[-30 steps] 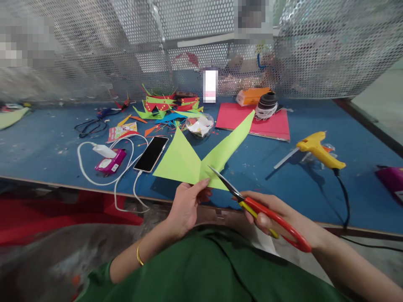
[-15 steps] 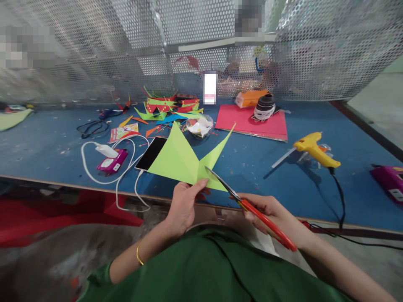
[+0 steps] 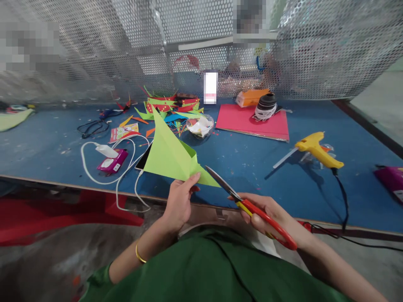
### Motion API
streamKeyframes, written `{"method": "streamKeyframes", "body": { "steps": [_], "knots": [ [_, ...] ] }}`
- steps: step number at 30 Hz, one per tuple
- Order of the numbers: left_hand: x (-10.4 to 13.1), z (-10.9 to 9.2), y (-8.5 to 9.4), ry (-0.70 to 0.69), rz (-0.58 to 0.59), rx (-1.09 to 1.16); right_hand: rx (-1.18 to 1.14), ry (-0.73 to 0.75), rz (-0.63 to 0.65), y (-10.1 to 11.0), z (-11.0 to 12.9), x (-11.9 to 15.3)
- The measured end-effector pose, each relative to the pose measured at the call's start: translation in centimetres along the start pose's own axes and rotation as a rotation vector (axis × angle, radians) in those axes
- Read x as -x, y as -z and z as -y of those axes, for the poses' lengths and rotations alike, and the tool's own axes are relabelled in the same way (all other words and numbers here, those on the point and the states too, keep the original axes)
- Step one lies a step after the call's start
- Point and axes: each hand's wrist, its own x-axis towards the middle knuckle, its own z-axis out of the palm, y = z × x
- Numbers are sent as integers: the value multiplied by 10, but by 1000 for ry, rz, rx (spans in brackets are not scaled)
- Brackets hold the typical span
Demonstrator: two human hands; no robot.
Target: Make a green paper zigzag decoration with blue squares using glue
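My left hand [image 3: 181, 201] pinches the lower edge of a folded light green paper [image 3: 170, 151], thumb on top. The paper has a tall point at the left, a short flap folded behind and a narrow point to the right. In my right hand [image 3: 267, 212] are scissors [image 3: 261, 216] with red and yellow handles. Their blades look closed and point up and left, just right of the paper and apart from it. Under the paper's left edge lies a black phone [image 3: 144, 158], partly covered.
A yellow glue gun [image 3: 317, 150] lies at the right. Red sheets [image 3: 252, 121] carry a thread spool [image 3: 266, 107]. Behind the paper are a bowl of scraps [image 3: 200, 126] and red-green paper crowns [image 3: 160, 105]. A purple power adapter [image 3: 112, 161] with white cable sits left.
My left hand and the green paper have shifted left, off the scissors. The paper's right flap, upright before, is now folded back. The scissor blades no longer overlap the paper.
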Motion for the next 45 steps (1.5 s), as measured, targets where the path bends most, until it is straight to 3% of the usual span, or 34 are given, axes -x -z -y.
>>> {"method": "streamKeyframes", "body": {
  "steps": [10, 16, 24, 29, 45],
  "knots": [
    [-1, -18, 4, -137, 99, -51, -53, 33, 139, 6, 7, -9],
    [-3, -29, 2, -50, 98, -25, -81, 15, 160, 1, -2, -11],
    [1, -20, -5, 56, 67, 103, -162, 80, 63, -22, -6, -16],
    [7, -17, -10, 49, 62, 113, -124, 105, 27, -31, -6, -25],
    [4, -8, -15, 67, 52, 153, -165, 83, -113, -38, -15, -38]
  ]
}}
